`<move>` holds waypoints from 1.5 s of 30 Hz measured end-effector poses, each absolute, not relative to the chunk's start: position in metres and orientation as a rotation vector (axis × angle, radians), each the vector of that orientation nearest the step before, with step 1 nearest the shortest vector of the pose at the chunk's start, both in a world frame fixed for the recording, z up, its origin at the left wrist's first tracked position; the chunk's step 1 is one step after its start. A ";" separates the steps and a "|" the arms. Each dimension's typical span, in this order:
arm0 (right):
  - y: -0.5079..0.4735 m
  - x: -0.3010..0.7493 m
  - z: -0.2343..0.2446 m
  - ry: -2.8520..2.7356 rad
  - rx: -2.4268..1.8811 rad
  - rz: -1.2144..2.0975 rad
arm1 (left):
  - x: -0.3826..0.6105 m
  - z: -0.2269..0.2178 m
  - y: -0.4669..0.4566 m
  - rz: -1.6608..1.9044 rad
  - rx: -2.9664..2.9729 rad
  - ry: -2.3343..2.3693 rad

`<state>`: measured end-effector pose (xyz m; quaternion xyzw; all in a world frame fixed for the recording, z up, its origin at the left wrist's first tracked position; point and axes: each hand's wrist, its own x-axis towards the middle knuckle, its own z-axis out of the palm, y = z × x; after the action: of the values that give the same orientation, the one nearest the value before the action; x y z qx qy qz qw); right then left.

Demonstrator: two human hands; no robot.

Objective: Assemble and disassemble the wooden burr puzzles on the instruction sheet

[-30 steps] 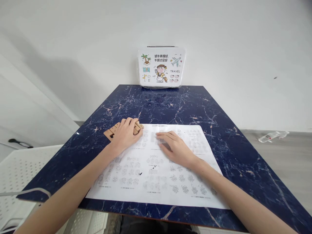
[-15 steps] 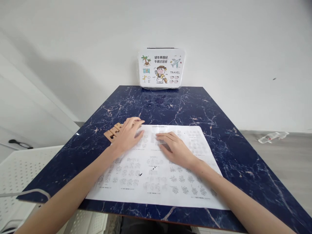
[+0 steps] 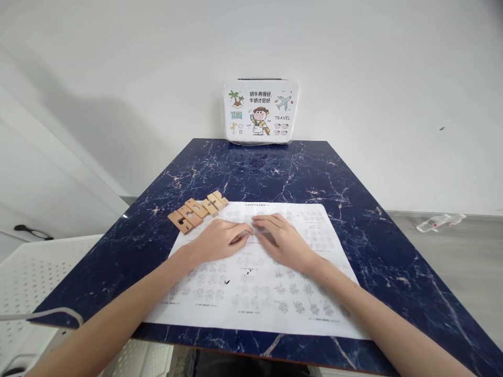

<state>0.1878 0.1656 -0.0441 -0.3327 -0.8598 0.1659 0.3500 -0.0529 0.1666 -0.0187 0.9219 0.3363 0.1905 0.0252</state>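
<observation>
A white printed sheet with rows of small diagrams lies on the dark blue marbled table. My left hand rests on the sheet's upper middle, fingers loosely curled and pointing right, holding nothing. My right hand lies flat on the sheet beside it, fingers stretched out, fingertips nearly meeting the left hand's. A row of notched wooden puzzle pieces sits at the sheet's upper left corner, apart from both hands.
A white box with cartoon travel drawings stands against the wall at the table's far edge. A white perforated basket sits left of the table. A plastic bottle lies on the floor at right.
My left hand has come off the wooden pieces and slid right and nearer onto the sheet, beside my right hand. The wooden pieces are now uncovered. My right hand has stayed put.
</observation>
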 end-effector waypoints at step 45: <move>0.163 0.188 -0.039 -2.231 -0.871 0.454 | -0.051 -0.016 0.165 0.620 2.858 1.029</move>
<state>0.1879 0.1634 -0.0391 -0.3353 -0.8592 0.1748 0.3447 -0.0514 0.1648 -0.0164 0.9217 0.3318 0.2000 0.0205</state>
